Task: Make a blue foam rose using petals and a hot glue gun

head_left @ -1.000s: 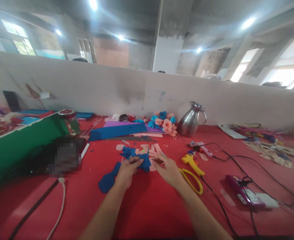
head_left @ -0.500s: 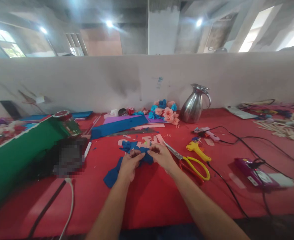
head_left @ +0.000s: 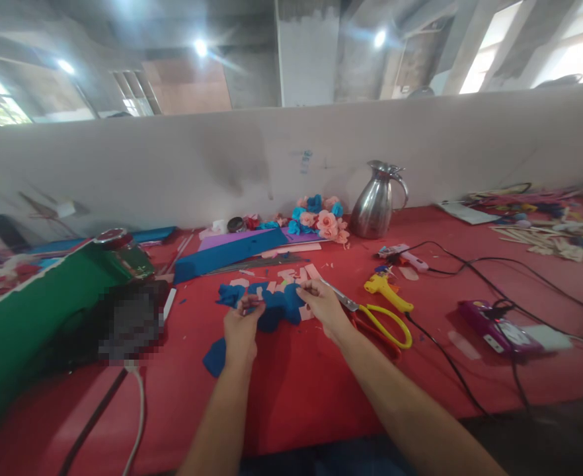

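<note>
Papery blue piece (head_left: 286, 307) could crease

At the frame's centre, the right hand (head_left: 324, 308) pinches the matte, round-lobed piece's edge between its fingers; whether the left hand (head_left: 240, 330), fingers drawn close together, grips it too, I cannot tell. Uneven pulling might tear that soft-looking sheet

Red right across the tabletop (head_left: 296, 403)! Plain deep blue on the paper pieces (head_left: 272, 317) at six o'clock, pale pink scraps (head_left: 313, 272) beside them. Yellow-and-red handles on the scissors (head_left: 363, 309) at four, glue gun (head_left: 388, 292) yellow too, and peach-and-blue flowers (head_left: 327, 222) at two!
</note>
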